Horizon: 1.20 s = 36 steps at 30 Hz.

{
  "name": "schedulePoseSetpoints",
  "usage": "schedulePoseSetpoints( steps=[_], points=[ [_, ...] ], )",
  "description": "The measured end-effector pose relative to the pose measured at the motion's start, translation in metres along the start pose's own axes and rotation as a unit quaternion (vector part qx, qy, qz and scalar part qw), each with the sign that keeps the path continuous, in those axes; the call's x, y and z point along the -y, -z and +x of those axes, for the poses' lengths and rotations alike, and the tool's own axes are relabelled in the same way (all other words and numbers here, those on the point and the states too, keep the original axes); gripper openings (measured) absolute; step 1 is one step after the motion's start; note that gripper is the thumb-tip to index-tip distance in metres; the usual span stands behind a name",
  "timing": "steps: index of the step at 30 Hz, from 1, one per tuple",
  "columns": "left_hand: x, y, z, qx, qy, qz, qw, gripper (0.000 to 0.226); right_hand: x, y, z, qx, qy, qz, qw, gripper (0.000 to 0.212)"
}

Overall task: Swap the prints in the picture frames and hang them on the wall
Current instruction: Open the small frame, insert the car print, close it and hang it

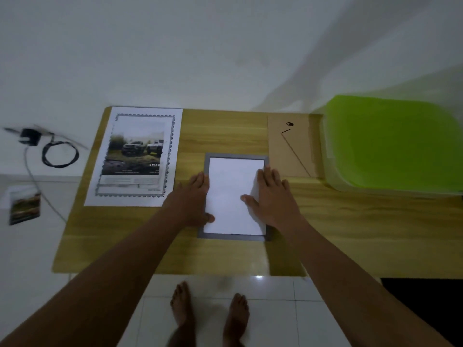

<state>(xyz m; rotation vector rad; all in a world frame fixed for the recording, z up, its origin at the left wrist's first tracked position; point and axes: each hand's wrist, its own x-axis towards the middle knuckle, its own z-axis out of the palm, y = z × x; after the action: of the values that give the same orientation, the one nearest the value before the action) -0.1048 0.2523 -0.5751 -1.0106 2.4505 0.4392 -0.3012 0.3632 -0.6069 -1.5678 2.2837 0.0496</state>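
A grey picture frame (pixel 235 237) lies face down in the middle of the wooden table (pixel 225 256). A white sheet (pixel 231 196) lies blank side up inside it. My left hand (pixel 193 199) rests flat along the frame's left edge, thumb touching the sheet. My right hand (pixel 271 196) presses flat on the right side of the sheet, fingers straight. A large print of two trucks (pixel 136 156) with a decorative border lies at the table's back left. A brown backing board (pixel 290 146) with a stand lies at the back right.
A green plastic lid on a clear box (pixel 393 144) stands at the right. A black adapter with a coiled cable (pixel 50 149) and a small photo print (pixel 23 206) lie on the white surface to the left. My bare feet (pixel 210 311) stand on white tiles below.
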Motion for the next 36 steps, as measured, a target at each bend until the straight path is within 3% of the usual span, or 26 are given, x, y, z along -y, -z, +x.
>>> schedulePoseSetpoints(
  steps=[10,18,22,27,33,36],
  points=[
    [-0.008,-0.013,0.0,-0.042,0.024,-0.063,0.997,0.11,0.014,-0.001,-0.008,-0.03,0.041,0.062,0.997,0.07],
    [-0.013,-0.02,0.009,-0.089,0.072,-0.184,0.976,0.093,0.021,0.006,-0.012,-0.064,0.051,0.267,0.96,0.061],
    [-0.015,-0.015,0.014,-0.163,0.103,-0.295,0.936,0.067,0.021,0.014,-0.011,-0.059,0.021,0.351,0.934,0.061],
    [-0.02,0.01,0.001,-0.299,0.117,-0.379,0.868,0.036,0.021,0.021,-0.014,-0.055,0.013,0.342,0.938,0.06],
    [-0.017,0.027,-0.007,-0.281,0.105,-0.487,0.821,0.032,0.029,0.026,-0.017,-0.07,-0.003,0.175,0.982,0.064],
    [-0.022,0.036,-0.015,-0.256,0.076,-0.554,0.789,0.032,0.044,0.038,-0.025,-0.093,0.017,0.194,0.977,0.059]
  ],
)
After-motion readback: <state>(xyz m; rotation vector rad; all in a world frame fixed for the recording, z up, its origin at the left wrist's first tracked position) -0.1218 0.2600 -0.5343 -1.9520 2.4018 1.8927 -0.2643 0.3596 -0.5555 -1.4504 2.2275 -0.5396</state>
